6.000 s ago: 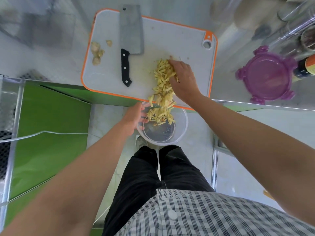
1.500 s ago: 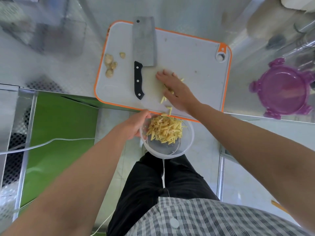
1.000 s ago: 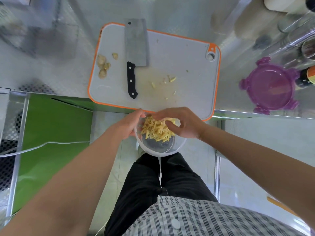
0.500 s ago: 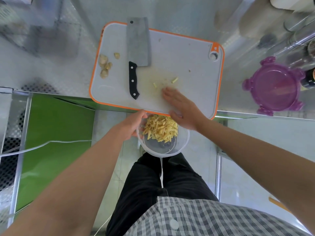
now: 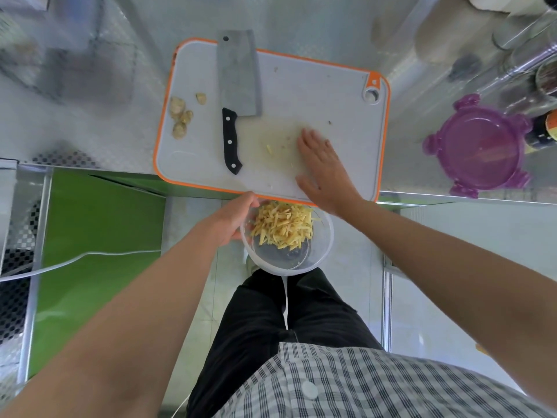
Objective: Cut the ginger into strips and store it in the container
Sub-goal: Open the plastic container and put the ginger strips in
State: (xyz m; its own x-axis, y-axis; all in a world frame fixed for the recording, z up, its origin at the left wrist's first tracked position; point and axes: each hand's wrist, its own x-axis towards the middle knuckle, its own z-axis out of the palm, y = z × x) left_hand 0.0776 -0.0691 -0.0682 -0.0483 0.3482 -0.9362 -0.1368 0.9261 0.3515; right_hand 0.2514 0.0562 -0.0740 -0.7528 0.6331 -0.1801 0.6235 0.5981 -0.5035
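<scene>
A clear round container [image 5: 321, 250] hangs just below the counter's front edge, gripped at its left rim by my left hand [image 5: 233, 220]. A heap of yellow ginger strips [image 5: 281, 226] fills its far side. My right hand [image 5: 324, 168] lies flat, fingers together and extended, on the white orange-rimmed cutting board [image 5: 316, 82], holding nothing. A stray ginger strip [image 5: 269, 148] lies left of its fingers. The cleaver [image 5: 238, 82] rests on the board's left half, its black handle pointing toward me. Ginger offcuts [image 5: 180, 114] sit at the board's left edge.
The container's purple lid [image 5: 479, 150] lies on the steel counter [image 5: 90, 86] to the right of the board. Bottles and jars [image 5: 539, 86] crowd the far right corner. A green panel [image 5: 99, 236] and a white cable [image 5: 90, 256] are below the counter on the left.
The ginger pile has gone from the board into the container. In the last half second my right hand slid farther up the board from the container's rim.
</scene>
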